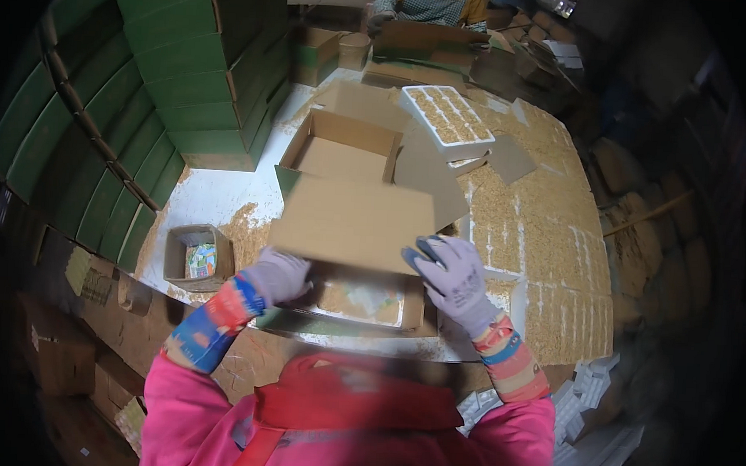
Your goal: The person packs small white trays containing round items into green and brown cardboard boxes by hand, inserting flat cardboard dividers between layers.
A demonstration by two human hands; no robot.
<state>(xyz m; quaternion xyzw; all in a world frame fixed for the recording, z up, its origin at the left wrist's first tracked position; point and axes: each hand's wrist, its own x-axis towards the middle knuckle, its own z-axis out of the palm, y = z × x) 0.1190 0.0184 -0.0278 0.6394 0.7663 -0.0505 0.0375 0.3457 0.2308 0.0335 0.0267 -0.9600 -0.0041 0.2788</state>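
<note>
A flat brown cardboard sheet (355,223) is held between my gloved hands, tilted above a box. My left hand (285,275) grips its near left corner, fingers partly hidden under it. At its near right corner, my right hand (451,275) has its dark-tipped fingers on the edge. Below lies a green cardboard box (344,324), partly covered by the sheet. Inside it show a white foam tray (399,309) with brown grainy filling and a blurred clear packet on top. Just behind, an open cardboard box (345,154) shows a bare bottom.
Green boxes (187,56) are stacked high at the left. A small carton (225,258) with printed packets stands at the left edge. Filled foam trays (554,241) cover the right side; another filled tray (453,118) sits behind. Across the table, a person (433,4) handles cardboard.
</note>
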